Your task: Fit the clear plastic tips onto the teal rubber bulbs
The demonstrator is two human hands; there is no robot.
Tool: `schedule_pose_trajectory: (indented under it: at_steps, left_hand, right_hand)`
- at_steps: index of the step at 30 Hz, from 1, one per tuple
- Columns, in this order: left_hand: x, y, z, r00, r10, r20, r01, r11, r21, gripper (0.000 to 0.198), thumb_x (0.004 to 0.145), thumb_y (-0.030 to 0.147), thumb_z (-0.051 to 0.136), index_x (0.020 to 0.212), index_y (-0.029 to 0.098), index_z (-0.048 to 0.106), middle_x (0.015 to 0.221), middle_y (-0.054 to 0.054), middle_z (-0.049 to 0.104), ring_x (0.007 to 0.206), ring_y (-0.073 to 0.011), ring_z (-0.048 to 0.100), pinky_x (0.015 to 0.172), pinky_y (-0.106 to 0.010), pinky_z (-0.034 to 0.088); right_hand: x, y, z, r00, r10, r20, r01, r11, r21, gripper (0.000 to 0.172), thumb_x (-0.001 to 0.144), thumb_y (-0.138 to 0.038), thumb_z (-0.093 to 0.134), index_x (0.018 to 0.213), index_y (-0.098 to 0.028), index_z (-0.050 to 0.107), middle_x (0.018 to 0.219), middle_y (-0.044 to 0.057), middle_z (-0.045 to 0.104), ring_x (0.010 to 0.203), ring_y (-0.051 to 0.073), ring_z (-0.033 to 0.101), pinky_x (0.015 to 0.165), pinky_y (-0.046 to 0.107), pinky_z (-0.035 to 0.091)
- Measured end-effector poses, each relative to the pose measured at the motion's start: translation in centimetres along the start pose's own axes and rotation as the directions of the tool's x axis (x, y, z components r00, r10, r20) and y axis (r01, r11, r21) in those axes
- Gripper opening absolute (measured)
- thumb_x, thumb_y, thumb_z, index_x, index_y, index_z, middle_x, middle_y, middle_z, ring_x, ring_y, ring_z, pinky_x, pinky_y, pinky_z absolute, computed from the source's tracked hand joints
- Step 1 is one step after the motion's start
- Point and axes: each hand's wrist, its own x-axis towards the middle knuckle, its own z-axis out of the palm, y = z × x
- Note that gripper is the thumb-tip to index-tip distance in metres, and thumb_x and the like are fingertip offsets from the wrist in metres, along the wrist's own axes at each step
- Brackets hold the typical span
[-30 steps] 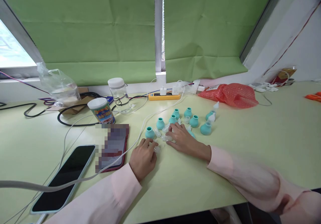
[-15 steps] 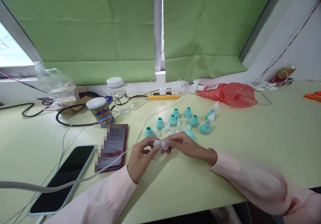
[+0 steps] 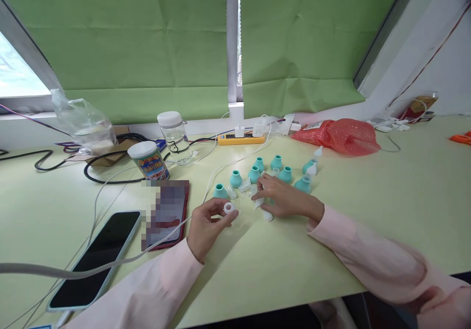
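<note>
My left hand (image 3: pixel 209 226) pinches a small translucent white plastic piece with a round opening (image 3: pixel 228 207) between thumb and fingertips, above the table. My right hand (image 3: pixel 283 196) reaches over loose clear and white plastic parts, its fingers bent and apart. A white piece (image 3: pixel 259 203) lies between its thumb and fingers; I cannot tell whether they touch it. Another white piece (image 3: pixel 268 216) lies just below the thumb. Several open-necked teal bulbs (image 3: pixel 236 178) stand around the parts. To the right, two teal bulbs (image 3: pixel 302 185) carry translucent pointed tips (image 3: pixel 311 169).
Left of my hands lie a phone in a red case (image 3: pixel 167 216) and a larger dark phone (image 3: pixel 97 260), with a white cable (image 3: pixel 147 250) crossing. Behind stand a printed tub (image 3: pixel 150 162), a clear jar (image 3: pixel 174 140), an orange power strip (image 3: pixel 241 140) and a red bubble-wrap bag (image 3: pixel 342 136).
My right hand has left the small white piece and moved right and slightly away, over the loose parts. My left hand stays in place with the piece, its round opening now showing.
</note>
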Motion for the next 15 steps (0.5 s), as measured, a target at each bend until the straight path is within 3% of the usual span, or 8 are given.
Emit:
schedule_pose_trajectory:
  at_steps: [5, 7, 9, 11, 13, 15]
  left_hand:
    - [-0.1, -0.3, 0.1, 0.998, -0.032, 0.056, 0.027, 0.997, 0.077, 0.025, 0.061, 0.034, 0.063, 0.073, 0.012, 0.064, 0.054, 0.001, 0.052, 0.044, -0.007, 0.042, 0.04, -0.019, 0.037]
    - [-0.1, -0.2, 0.2, 0.996, -0.047, 0.082, 0.039, 0.994, 0.098, 0.026, 0.061, 0.034, 0.063, 0.073, 0.011, 0.064, 0.052, 0.001, 0.05, 0.044, -0.0066, 0.04, 0.041, -0.018, 0.036]
    - [-0.2, -0.2, 0.2, 0.993, -0.043, 0.114, 0.028, 0.991, 0.131, 0.025, 0.062, 0.034, 0.062, 0.073, 0.012, 0.065, 0.053, 0.001, 0.05, 0.045, -0.0067, 0.04, 0.042, -0.018, 0.035]
    - [-0.2, -0.1, 0.3, 0.99, -0.031, 0.14, 0.006, 0.984, 0.178, 0.026, 0.063, 0.035, 0.061, 0.076, 0.012, 0.065, 0.056, 0.0, 0.053, 0.047, -0.0076, 0.042, 0.044, -0.019, 0.036]
    - [-0.3, 0.0, 0.3, 0.988, -0.018, 0.154, -0.018, 0.973, 0.23, 0.028, 0.064, 0.036, 0.059, 0.078, 0.012, 0.065, 0.061, -0.002, 0.057, 0.051, -0.0097, 0.046, 0.046, -0.02, 0.038]
    - [-0.4, 0.2, 0.3, 0.985, 0.008, 0.171, -0.055, 0.96, 0.273, 0.028, 0.067, 0.036, 0.057, 0.08, 0.012, 0.065, 0.066, -0.004, 0.059, 0.056, -0.0118, 0.048, 0.049, -0.021, 0.039]
  right_hand:
    - [0.1, -0.2, 0.1, 1.0, -0.006, 0.023, 0.007, 1.0, -0.017, 0.01, 0.071, -0.019, 0.053, 0.073, -0.016, 0.062, 0.077, 0.006, 0.049, 0.078, 0.018, 0.045, 0.064, 0.032, 0.039]
    - [0.1, -0.4, -0.2, 1.0, 0.012, -0.024, -0.011, 0.997, 0.076, 0.01, 0.072, -0.018, 0.052, 0.075, -0.016, 0.061, 0.08, 0.007, 0.051, 0.078, 0.018, 0.047, 0.065, 0.032, 0.04]
    - [0.2, -0.9, -0.6, 0.993, 0.058, -0.107, -0.026, 0.958, 0.285, 0.011, 0.073, -0.02, 0.053, 0.079, -0.016, 0.061, 0.082, 0.006, 0.053, 0.074, 0.016, 0.05, 0.065, 0.031, 0.042]
    - [0.2, -1.7, -0.9, 0.975, 0.148, -0.166, -0.028, 0.823, 0.568, 0.012, 0.072, -0.024, 0.055, 0.08, -0.017, 0.06, 0.08, 0.005, 0.055, 0.07, 0.013, 0.052, 0.061, 0.028, 0.045]
    - [0.2, -2.6, -0.9, 0.958, 0.242, -0.158, -0.018, 0.596, 0.803, 0.015, 0.07, -0.028, 0.058, 0.079, -0.017, 0.06, 0.078, 0.004, 0.056, 0.066, 0.012, 0.054, 0.058, 0.026, 0.048]
    - [0.2, -3.2, -0.6, 0.952, 0.291, -0.098, -0.019, 0.374, 0.927, 0.018, 0.068, -0.03, 0.061, 0.078, -0.015, 0.06, 0.077, 0.004, 0.056, 0.064, 0.013, 0.057, 0.058, 0.027, 0.05]
